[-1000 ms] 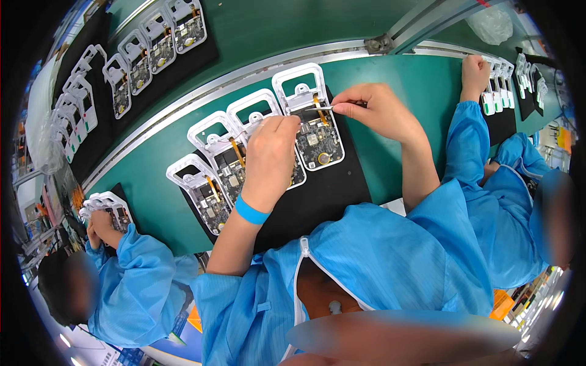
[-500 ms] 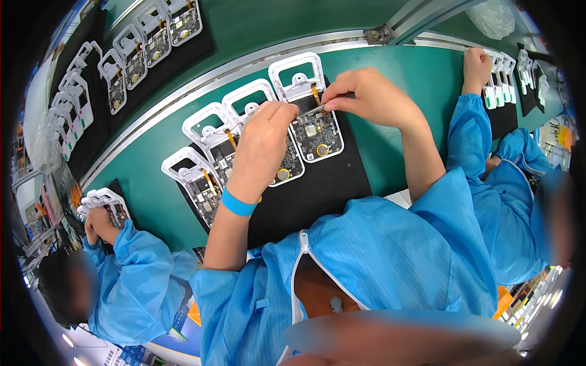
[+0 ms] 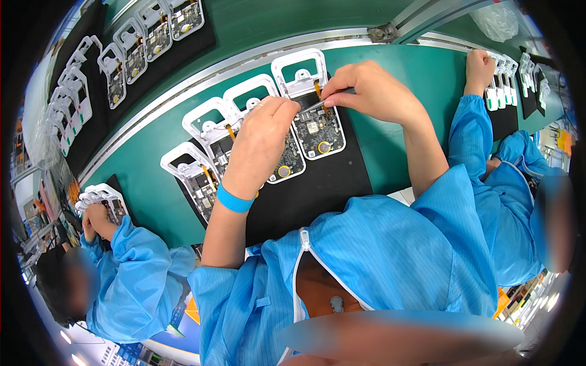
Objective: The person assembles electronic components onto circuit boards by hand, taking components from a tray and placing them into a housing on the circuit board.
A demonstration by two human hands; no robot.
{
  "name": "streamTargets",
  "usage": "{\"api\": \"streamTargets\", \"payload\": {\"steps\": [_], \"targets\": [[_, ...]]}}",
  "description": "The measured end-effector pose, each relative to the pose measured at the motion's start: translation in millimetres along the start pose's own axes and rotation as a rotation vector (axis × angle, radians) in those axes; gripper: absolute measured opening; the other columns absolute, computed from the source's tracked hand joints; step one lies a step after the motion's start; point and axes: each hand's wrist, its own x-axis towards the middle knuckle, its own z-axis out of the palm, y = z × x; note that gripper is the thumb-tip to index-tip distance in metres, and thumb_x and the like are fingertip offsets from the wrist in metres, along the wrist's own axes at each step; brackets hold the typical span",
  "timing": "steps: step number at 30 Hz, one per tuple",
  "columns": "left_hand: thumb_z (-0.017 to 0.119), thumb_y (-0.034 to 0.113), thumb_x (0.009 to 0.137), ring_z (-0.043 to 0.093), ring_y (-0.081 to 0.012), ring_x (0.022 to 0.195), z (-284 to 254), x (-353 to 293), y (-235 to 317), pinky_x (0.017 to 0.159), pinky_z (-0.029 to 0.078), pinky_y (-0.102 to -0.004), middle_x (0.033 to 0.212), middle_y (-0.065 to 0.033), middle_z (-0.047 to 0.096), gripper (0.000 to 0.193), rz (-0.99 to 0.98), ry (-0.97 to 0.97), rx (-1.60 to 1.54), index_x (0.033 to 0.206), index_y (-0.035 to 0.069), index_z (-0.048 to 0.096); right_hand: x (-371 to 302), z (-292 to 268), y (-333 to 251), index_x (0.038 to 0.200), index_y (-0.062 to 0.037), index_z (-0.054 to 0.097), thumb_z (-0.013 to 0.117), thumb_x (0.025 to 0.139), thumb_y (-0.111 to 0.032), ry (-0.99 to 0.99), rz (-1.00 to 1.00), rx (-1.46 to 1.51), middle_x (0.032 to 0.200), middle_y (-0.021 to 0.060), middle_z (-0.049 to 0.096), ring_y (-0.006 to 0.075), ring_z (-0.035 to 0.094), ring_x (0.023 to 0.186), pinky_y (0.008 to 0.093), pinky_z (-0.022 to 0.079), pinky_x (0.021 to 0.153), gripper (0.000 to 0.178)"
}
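Right hand: the right hand (image 3: 375, 91) comes in over the right end of the row, thumb and forefinger pinching a thin tool (image 3: 314, 109).
Tool: slim and greyish, slanting from the right fingertips down toward the left ones, across the upper part of the end board (image 3: 317, 129); whether its tip touches the board is too small to tell.
Left hand: the left hand (image 3: 259, 140) arches over the neighbouring unit (image 3: 284, 158), fingers bent and drawn together, tips at the end board's upper left edge; whether they grip anything, I cannot tell.
End board: below and between the two sets of fingertips, set in a white frame (image 3: 297, 57) whose open loop points away from the person.
Ribbon: an orange ribbon (image 3: 317, 89) stands at the frame's crossbar, just left of the right fingertips.
Coin cell: a round yellow-rimmed cell (image 3: 324, 147) sits low on the end board, clear of both hands.
Row: four units side by side on a black mat (image 3: 317, 198), the second and third from the left partly hidden by the left hand.
Wrist: a blue band (image 3: 235, 199) circles the left one.
Bench: green (image 3: 384, 155), under the mat.
Neighbours: one co-worker's hands (image 3: 97, 218) at the left, another's fist (image 3: 480, 68) at the right, each beside white frames.
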Motion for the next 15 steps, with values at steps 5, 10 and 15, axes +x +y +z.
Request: {"api": "streamTargets", "payload": {"steps": [5,10,15], "targets": [[0.063,-0.006,0.084,0.066,-0.0355,0.084,0.4,0.8,-2.7,0.072,0.054,-0.0417,0.093,-0.0157,0.066,0.016,0.019,0.050,0.001,0.099,0.000,0.064,0.7,-2.7,0.2,0.095,-0.0084,0.078,0.074,0.084,-0.019,0.003,0.012,-0.006,0.093,0.0105,0.075,0.0302,0.070,0.085,0.0400,0.054,0.075,0.015],[0.063,-0.006,0.084,0.066,-0.0354,0.083,0.7,0.2,-2.6,0.072,0.054,-0.0411,0.091,-0.0158,0.066,0.015,0.016,0.059,0.005,0.098,0.000,0.065,1.6,-1.3,-0.5,0.095,-0.0087,0.078,0.074,0.085,-0.020,0.006,0.011,-0.032,0.093,0.0104,0.075,0.0302,0.070,0.085,0.0398,0.054,0.075,0.015],[0.064,-0.006,0.084,0.066,-0.0351,0.082,1.9,-0.6,-2.5,0.071,0.054,-0.0407,0.091,-0.0158,0.066,0.015,0.020,0.069,-0.003,0.098,0.000,0.065,2.3,1.3,-1.8,0.094,-0.0086,0.078,0.075,0.085,-0.020,-0.012,0.020,-0.013,0.092,0.0104,0.075,0.0302,0.070,0.086,0.0397,0.054,0.076,0.016]]}}
